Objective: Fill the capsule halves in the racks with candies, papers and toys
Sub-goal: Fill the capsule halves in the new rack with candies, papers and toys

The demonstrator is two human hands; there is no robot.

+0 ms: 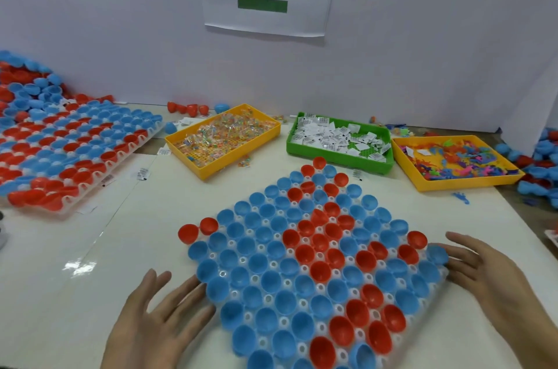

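White worktop (126,247), rack (314,263) of empty blue and red halves, left hand (157,320) and right hand (495,275) flat at rack's sides, grips wide, holding nothing

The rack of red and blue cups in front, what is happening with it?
A person's left hand and right hand rest open against the two sides of the near rack. Its capsule halves look empty. Behind it stand the candy tray, the green paper tray and the toy tray. Another rack lies on the left.
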